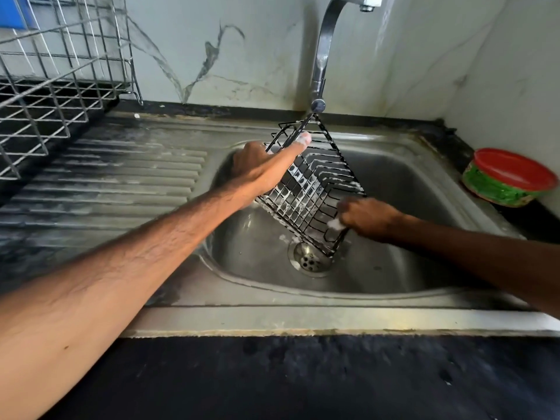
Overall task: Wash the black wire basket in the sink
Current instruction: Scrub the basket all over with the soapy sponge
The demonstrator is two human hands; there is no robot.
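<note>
While one black wire basket (315, 189) hangs tilted on its corner inside the single stainless steel sink (394, 165), the head view shows two hands on it. Its top corner sits just under the base of the one curved chrome tap (324, 50), and its bottom corner is just above the one round drain (310, 260). Suds cling to many of its wires.

The left hand (263, 168) grasps the basket's upper left edge, its soapy thumb lying along the rim. The right hand (368, 215) is curled round the lower right edge, with white foam at its fingers.

On the left, one silver wire dish rack (54, 86) stands by the ribbed steel drainboard (121, 177). At the sink's right, one round tub with a red lid and green label (509, 177) sits on the dark counter.
</note>
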